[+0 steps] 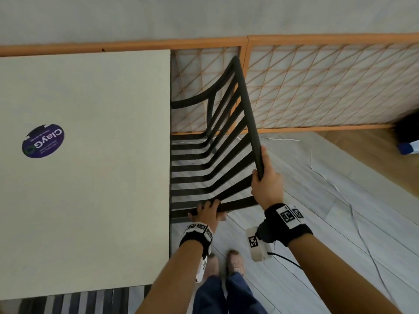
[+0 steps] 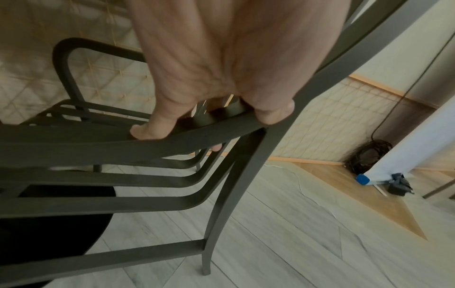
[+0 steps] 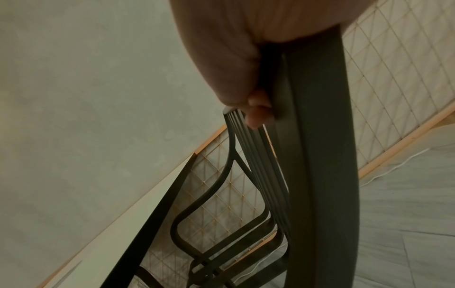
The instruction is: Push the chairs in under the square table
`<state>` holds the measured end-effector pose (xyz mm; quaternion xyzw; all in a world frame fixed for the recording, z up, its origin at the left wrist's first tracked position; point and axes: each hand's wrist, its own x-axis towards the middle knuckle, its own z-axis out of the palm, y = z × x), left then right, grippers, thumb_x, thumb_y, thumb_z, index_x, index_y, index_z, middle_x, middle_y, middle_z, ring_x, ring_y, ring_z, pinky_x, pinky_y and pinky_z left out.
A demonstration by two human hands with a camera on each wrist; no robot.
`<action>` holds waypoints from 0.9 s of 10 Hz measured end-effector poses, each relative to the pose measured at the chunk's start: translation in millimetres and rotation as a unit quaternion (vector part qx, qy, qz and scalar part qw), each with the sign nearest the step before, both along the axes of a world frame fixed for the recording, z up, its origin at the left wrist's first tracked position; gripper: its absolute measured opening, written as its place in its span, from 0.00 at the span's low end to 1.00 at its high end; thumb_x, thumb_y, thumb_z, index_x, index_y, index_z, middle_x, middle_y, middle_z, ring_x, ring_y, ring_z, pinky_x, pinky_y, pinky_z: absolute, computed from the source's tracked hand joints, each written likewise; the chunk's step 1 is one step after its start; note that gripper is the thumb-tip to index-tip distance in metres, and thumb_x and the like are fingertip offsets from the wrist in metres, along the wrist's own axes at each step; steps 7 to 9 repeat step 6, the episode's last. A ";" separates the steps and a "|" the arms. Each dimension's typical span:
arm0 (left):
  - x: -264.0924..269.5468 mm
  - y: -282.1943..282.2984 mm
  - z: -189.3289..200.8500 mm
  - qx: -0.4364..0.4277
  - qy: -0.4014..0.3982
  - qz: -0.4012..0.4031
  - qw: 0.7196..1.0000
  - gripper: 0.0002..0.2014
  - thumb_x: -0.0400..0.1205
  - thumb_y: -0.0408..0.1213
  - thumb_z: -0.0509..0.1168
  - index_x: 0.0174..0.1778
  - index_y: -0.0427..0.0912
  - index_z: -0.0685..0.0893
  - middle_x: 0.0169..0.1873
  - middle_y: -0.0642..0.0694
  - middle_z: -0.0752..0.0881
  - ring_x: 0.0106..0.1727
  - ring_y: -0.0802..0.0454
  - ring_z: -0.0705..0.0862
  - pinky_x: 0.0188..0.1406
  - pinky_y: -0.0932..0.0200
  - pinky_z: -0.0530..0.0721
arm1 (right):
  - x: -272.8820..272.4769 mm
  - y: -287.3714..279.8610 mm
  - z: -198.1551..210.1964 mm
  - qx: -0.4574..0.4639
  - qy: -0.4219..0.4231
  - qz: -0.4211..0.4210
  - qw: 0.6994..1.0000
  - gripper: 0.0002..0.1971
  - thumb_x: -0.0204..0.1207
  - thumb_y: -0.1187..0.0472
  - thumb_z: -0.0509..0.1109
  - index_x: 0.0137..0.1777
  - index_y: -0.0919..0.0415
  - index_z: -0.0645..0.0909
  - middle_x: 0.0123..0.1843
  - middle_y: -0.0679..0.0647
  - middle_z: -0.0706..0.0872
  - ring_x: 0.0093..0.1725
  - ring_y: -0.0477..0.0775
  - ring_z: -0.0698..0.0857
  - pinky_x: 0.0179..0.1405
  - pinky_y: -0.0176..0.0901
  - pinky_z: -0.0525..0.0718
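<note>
Chair: the dark slatted chair (image 1: 204, 168) sits at the side of the counter (image 1: 90, 155), its seat partly tucked under the edge.
Right grip: the right hand (image 1: 267, 184) is wrapped tight round the near end of the top rail of the chair back.
Left grip: the left hand (image 1: 207, 210) holds the lowest slat, fingers curled over it, down by the seat.
Which way: the counter lies to the left of both grips; the top rail runs away from the right grip, toward the screen.
Nearer hand: the left one is closer to the counter.
Next push: probably sideways to the left.

chair (image 1: 210, 155) right of table (image 1: 90, 155), partly under
</note>
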<state>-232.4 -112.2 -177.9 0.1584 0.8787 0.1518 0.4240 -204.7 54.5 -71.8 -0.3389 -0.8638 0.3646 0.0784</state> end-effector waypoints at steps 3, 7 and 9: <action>7.7 -7.6 19.8 0.036 0.027 0.022 0.999 0.23 0.87 0.52 0.47 0.79 0.57 0.65 0.78 0.44 0.71 0.80 0.38 0.63 0.75 0.25 0.64 | 8.2 -2.7 21.5 0.001 -0.027 0.029 0.999 0.33 0.81 0.62 0.63 0.82 0.46 0.53 0.38 0.55 0.84 0.30 0.50 0.84 0.28 0.47 0.87; 48.8 -31.3 52.2 0.098 0.044 0.051 0.993 0.22 0.88 0.43 0.52 0.80 0.47 0.65 0.68 0.36 0.81 0.71 0.38 0.78 0.72 0.46 0.76 | 39.4 9.7 81.6 0.017 0.052 0.012 0.998 0.24 0.82 0.54 0.63 0.76 0.53 0.63 0.56 0.61 0.90 0.54 0.64 0.88 0.54 0.57 0.85; 48.8 -31.3 52.2 0.098 0.044 0.051 0.993 0.22 0.88 0.43 0.52 0.80 0.47 0.65 0.68 0.36 0.81 0.71 0.38 0.78 0.72 0.46 0.76 | 39.4 9.7 81.6 0.017 0.052 0.012 0.998 0.24 0.82 0.54 0.63 0.76 0.53 0.63 0.56 0.61 0.90 0.54 0.64 0.88 0.54 0.57 0.85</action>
